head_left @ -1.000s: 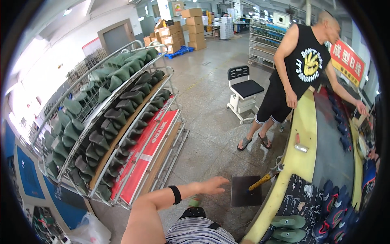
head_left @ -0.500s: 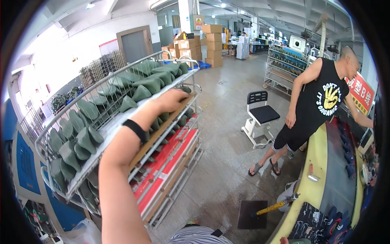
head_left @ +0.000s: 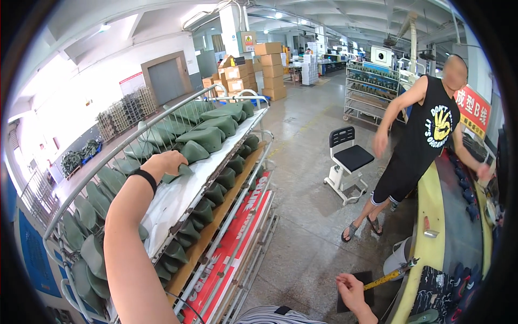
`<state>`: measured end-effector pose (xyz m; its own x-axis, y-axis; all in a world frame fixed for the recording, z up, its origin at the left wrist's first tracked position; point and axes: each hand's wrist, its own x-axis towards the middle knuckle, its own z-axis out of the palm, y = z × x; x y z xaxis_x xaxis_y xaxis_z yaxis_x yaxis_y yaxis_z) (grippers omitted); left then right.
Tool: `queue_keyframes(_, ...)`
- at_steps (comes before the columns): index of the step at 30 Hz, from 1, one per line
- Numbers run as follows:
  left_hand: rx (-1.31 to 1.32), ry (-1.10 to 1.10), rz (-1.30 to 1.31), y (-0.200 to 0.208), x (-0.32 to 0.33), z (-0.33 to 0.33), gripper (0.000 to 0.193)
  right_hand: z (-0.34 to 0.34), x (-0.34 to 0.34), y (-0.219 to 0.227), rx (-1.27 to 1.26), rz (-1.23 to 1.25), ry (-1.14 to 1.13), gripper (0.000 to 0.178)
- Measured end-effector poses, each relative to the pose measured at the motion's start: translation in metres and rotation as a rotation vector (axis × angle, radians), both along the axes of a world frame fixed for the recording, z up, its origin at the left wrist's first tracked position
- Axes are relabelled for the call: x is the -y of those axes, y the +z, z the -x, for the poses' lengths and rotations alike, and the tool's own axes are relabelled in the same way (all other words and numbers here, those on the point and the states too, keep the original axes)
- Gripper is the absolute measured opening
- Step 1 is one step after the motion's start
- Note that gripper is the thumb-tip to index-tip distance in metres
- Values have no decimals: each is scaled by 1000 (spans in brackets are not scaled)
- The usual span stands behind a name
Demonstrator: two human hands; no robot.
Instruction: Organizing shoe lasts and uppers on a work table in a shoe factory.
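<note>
My left hand (head_left: 163,163), with a black band at its wrist, is closed on a green shoe last (head_left: 182,171) on the upper shelf of a metal rack (head_left: 186,186). My fingers cover most of that last. More green lasts (head_left: 197,151) stand close together on the same shelf and on the one below. My right hand (head_left: 352,291) hangs low, left of the yellow-edged conveyor (head_left: 431,216), its fingers curled in with nothing visible in them. Another green last (head_left: 425,317) lies at the conveyor's near end.
A person in black (head_left: 426,124) stands beyond the conveyor's left edge. Nearby are a black-seated chair (head_left: 352,156), a white bucket (head_left: 397,255) and a yellow-and-black bar (head_left: 386,278). Dark shoe parts (head_left: 469,194) lie along the belt. Cardboard boxes (head_left: 273,70) are stacked farther back.
My left hand has moved from the lower shelf edge to a last on the upper shelf. My right hand has come into view. The other person has turned and swung both arms.
</note>
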<state>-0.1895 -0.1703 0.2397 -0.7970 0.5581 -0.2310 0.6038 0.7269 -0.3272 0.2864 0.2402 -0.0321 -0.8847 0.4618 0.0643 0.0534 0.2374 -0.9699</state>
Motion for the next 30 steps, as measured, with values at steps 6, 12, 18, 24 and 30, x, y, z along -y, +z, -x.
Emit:
queue_keyframes(6, -55, -163, -239, 14, -12, -18, 37, 64, 26, 45, -87, -316, 250, 28)
queue_keyframes(12, 53, -490, -439, 77, -84, -104, 31, 168, 65, 131, -387, -401, 385, 53)
queue_keyframes(18, 159, -759, -570, 125, -149, -201, 31, 217, 109, 223, -643, -79, 702, 79)
queue_keyframes(24, 744, -466, -880, 70, -177, -211, 33, 203, 99, 195, -524, 392, 687, 51)
queue_keyframes(30, 678, -330, -623, 56, -157, -92, 44, 159, 66, 114, -266, 713, 258, 53)
